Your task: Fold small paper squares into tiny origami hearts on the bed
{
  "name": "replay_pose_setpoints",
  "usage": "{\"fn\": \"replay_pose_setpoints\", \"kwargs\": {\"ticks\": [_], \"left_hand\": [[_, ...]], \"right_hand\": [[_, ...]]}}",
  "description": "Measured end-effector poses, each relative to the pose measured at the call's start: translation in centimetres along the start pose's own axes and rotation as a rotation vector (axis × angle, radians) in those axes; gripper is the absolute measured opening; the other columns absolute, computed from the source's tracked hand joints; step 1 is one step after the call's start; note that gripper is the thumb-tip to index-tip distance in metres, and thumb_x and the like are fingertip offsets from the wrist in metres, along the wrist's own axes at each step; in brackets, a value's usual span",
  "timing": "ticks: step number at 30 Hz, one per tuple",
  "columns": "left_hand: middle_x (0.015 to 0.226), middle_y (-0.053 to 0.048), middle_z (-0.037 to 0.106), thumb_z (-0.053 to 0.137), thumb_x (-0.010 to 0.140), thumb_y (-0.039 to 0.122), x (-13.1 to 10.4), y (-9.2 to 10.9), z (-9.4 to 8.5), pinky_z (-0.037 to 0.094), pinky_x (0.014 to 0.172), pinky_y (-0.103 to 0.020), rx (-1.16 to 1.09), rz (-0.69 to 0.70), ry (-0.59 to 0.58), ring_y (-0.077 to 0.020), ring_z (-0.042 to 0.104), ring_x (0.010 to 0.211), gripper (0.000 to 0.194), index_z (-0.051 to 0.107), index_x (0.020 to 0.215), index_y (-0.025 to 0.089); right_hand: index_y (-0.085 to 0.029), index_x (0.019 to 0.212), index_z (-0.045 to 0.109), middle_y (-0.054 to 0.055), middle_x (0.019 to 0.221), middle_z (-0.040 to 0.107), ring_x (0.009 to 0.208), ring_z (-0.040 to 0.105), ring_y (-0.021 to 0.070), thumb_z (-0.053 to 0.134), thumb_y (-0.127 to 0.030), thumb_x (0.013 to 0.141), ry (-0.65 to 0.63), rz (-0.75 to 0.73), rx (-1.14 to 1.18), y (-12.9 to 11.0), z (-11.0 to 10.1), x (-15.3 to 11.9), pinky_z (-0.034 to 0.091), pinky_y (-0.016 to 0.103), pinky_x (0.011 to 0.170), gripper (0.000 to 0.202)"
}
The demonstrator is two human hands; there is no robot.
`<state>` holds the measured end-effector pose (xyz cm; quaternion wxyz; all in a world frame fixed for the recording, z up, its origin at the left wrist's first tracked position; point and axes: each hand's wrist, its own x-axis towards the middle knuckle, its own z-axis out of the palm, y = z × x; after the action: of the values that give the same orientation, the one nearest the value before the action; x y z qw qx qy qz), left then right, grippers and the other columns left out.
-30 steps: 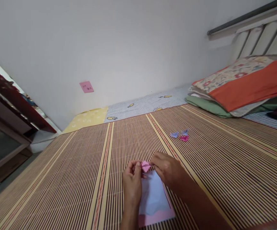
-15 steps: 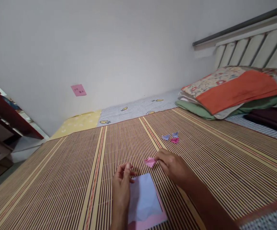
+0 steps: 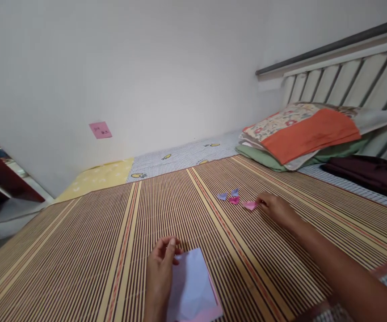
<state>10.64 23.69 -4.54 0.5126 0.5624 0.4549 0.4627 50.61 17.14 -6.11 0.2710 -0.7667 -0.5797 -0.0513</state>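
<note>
My right hand is stretched forward over the mat. Its thumb and fingers pinch the edge of a light pink folded paper, held at mat level. Just left of that lie a bright pink folded paper and two lavender ones, one at the left and one behind. Close to me, a stack of square paper sheets rests on the mat, lavender on top with pink showing at the edges. My left hand hovers at its upper left corner, fingers loosely curled and apart, holding nothing visible.
A striped woven mat covers the bed. Folded bedding with an orange band and a dark folded cloth lie at the right, by a white radiator. A pink note sticks to the wall.
My right hand has carried the light pink folded paper forward and right, from near the stack to beside the other folded papers. My left hand stays by the stack. The view has shifted slightly.
</note>
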Motion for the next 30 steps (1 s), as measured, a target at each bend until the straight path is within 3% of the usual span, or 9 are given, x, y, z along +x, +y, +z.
{"fn": "replay_pose_setpoints", "kwargs": {"ticks": [6, 10, 20, 25, 30], "left_hand": [[0.091, -0.009, 0.075, 0.07, 0.082, 0.057, 0.1, 0.0, 0.0, 0.049, 0.06, -0.028, 0.017, 0.001, -0.027, -0.0219, 0.069, 0.074, 0.04, 0.07, 0.087, 0.018], [0.091, -0.009, 0.075, 0.07, 0.082, 0.057, 0.2, -0.4, 0.0, 0.049, 0.06, -0.028, 0.025, -0.006, -0.033, -0.0223, 0.068, 0.075, 0.04, 0.07, 0.088, 0.018], [0.092, -0.01, 0.076, 0.07, 0.082, 0.058, 0.1, -0.5, 0.0, 0.05, 0.061, -0.029, 0.034, -0.037, -0.047, -0.0229, 0.069, 0.076, 0.041, 0.07, 0.089, 0.017], [0.09, -0.01, 0.076, 0.071, 0.08, 0.059, 0.4, -0.8, -0.4, 0.049, 0.059, -0.028, 0.026, -0.013, 0.001, -0.0217, 0.068, 0.073, 0.041, 0.071, 0.086, 0.018], [0.087, -0.01, 0.076, 0.072, 0.078, 0.06, 0.4, -0.5, -0.3, 0.049, 0.058, -0.029, 0.022, -0.025, -0.02, -0.0223, 0.068, 0.072, 0.043, 0.071, 0.084, 0.017]], "right_hand": [[-0.02, 0.08, 0.069, 0.009, 0.085, 0.073, 0.073, 0.064, 0.0217, 0.055, -0.008, 0.087, 0.011, 0.033, -0.024, 3.1, 0.7, 1.2, 0.036, 0.03, 0.062, 0.019], [-0.019, 0.08, 0.07, 0.009, 0.085, 0.073, 0.075, 0.065, 0.0217, 0.056, -0.007, 0.086, 0.001, 0.001, -0.005, 3.1, 1.1, 1.8, 0.039, 0.03, 0.064, 0.019], [-0.018, 0.094, 0.07, 0.005, 0.097, 0.074, 0.085, 0.068, 0.0176, 0.06, -0.013, 0.095, -0.058, -0.158, 0.078, -2.9, 5.0, 3.0, 0.049, 0.029, 0.077, 0.011], [-0.015, 0.097, 0.068, 0.004, 0.1, 0.071, 0.089, 0.068, 0.0186, 0.063, -0.027, 0.1, -0.078, -0.174, 0.045, -4.6, 4.7, 4.5, 0.057, 0.037, 0.081, 0.014], [-0.016, 0.111, 0.068, 0.007, 0.113, 0.07, 0.098, 0.069, 0.0212, 0.063, -0.03, 0.1, -0.144, -0.229, 0.003, -7.3, 5.0, 7.1, 0.058, 0.042, 0.087, 0.018]]}}
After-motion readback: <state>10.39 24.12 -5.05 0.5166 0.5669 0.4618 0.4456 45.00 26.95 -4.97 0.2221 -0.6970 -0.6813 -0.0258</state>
